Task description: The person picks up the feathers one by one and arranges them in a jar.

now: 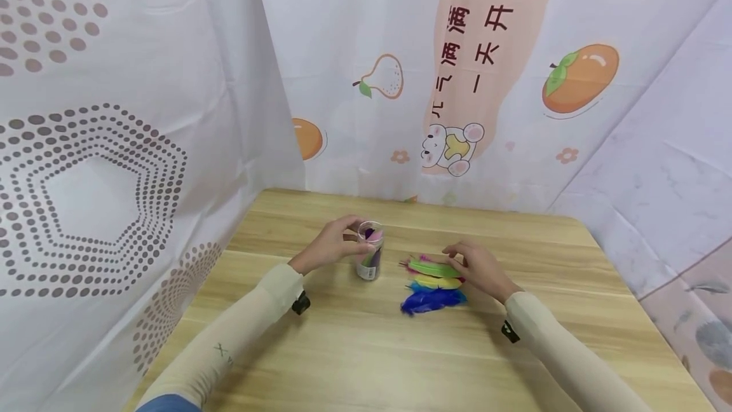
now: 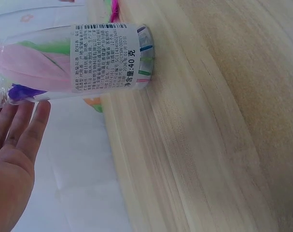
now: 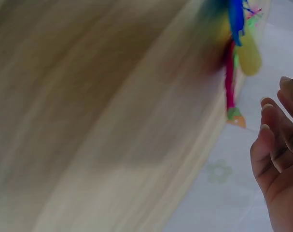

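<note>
A clear plastic jar (image 1: 366,269) stands upright on the table, its mouth uncovered. Inside it are a pink feather (image 2: 35,67), a purple feather (image 2: 24,92) and some green. My left hand (image 1: 328,247) holds the jar round its upper part, thumb on the near side. To the jar's right, feathers lie in a row: a green feather (image 1: 433,269), a yellow feather (image 1: 436,282) and blue feathers (image 1: 431,299), with magenta bits showing at the edges. Over the green feather's right end is my right hand (image 1: 480,267), its fingers loosely bent; in the right wrist view no feather shows between them.
The wooden table (image 1: 354,348) meets a white printed cloth (image 1: 343,164) at the back. Another dotted cloth (image 1: 103,202) hangs along the left side. A printed label (image 2: 105,58) wraps the jar's lower part.
</note>
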Demonstrator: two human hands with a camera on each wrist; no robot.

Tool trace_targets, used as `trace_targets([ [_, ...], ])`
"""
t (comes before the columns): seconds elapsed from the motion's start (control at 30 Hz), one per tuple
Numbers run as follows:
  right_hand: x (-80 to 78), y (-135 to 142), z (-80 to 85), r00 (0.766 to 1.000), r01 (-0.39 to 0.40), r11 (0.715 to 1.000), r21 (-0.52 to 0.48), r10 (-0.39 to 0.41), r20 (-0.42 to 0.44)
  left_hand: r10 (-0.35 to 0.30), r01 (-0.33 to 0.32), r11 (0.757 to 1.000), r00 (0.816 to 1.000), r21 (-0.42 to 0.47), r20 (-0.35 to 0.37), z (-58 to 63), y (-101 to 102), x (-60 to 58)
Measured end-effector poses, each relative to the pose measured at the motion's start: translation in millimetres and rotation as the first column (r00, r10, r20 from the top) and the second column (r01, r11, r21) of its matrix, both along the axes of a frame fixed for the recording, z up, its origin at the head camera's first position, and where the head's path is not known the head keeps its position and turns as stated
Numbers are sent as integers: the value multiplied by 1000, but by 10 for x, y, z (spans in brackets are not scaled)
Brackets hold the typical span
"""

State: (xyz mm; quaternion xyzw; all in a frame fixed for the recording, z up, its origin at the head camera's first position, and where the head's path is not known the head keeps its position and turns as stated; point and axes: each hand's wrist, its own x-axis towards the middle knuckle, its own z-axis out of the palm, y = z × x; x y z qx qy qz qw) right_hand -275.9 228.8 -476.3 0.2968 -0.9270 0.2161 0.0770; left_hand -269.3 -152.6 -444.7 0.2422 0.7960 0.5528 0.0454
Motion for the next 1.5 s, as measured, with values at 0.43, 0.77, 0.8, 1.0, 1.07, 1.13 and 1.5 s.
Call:
trace_targets([
  [0.43,86,254,-191,996,83,996,13,-83,36,15,-16,999,1000,-43,-25,-27,-36,13],
  [0.77,147,276,-294,997,75,996,49,-76,31,7,-8,999,1000,-38,-23,-22,-21,28],
  [0.8,149,274,-301,997,73,996,50,-75,29,5,-6,999,1000,-36,-21,-21,-20,30],
  [1.0,155,257,-316,994,78,996,51,-82,71,-2,1,1000,1000,-29,-9,-41,-16,28],
  [1.07,154,251,-309,991,79,996,49,-83,103,-5,5,1000,1000,-29,-11,-52,-13,21],
  [1.13,152,246,-302,987,81,996,45,-86,134,-7,7,1000,1000,-31,-7,-56,-14,20],
  [1.5,118,249,-235,990,93,996,0,-93,105,-5,5,1000,1000,-9,-5,-4,-25,-8],
])
